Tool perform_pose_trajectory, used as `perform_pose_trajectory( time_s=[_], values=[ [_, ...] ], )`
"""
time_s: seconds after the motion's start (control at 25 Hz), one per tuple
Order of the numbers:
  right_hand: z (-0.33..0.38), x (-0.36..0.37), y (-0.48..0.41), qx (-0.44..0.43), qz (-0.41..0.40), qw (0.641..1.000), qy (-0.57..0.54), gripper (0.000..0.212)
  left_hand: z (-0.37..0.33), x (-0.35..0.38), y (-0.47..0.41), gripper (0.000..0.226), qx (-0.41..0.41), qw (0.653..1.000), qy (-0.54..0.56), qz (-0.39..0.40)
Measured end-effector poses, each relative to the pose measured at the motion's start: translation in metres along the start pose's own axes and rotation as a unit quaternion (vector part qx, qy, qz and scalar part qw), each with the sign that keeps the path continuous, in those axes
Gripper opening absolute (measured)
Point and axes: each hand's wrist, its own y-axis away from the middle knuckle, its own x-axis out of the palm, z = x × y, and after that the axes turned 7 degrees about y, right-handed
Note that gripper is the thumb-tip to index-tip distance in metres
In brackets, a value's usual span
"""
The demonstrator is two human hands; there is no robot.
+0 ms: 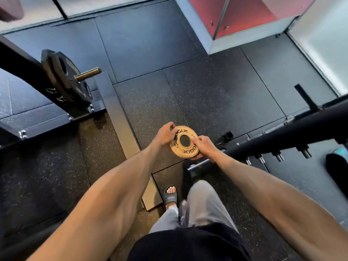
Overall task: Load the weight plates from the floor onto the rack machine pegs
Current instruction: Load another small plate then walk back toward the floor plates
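Small plate point(185, 141) right of loaded peg point(88, 74)

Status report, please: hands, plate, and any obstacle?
Both grip: left hand and right hand on gold plate, held up. Left-side peg carries one black plate, tip free. No obstacle seen toward it.

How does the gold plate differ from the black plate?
The gold plate is small and tan; the black plate is far larger and dark. The gold plate is gripped at its rim by the left hand and right hand; the black plate sits upright on a peg. Both are round with a centre hole.
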Motion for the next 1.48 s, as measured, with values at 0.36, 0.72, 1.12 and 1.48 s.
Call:
perform_pose_trajectory(
  time_s=[0.36,0.72,1.12,1.48],
  values=[
    [0.13,-0.079,-0.132,-0.076,-0.095,0.987,0.107,0.029,-0.078,-0.049,-0.167,0.03,-0.07,0.997,-0.017,0.004],
    [0.232,-0.208,-0.275,-0.02,-0.125,0.992,-0.002,0.026,-0.219,-0.066,-0.386,0.033,-0.023,0.989,-0.122,0.086],
    [0.267,-0.386,-0.379,0.071,-0.26,0.957,-0.104,0.019,-0.414,0.001,-0.6,0.037,0.136,0.913,-0.255,0.288],
    [0.287,-0.519,-0.43,0.148,-0.412,0.846,-0.304,0.022,-0.603,0.118,-0.727,0.043,0.281,0.759,-0.393,0.436]
  ],
)
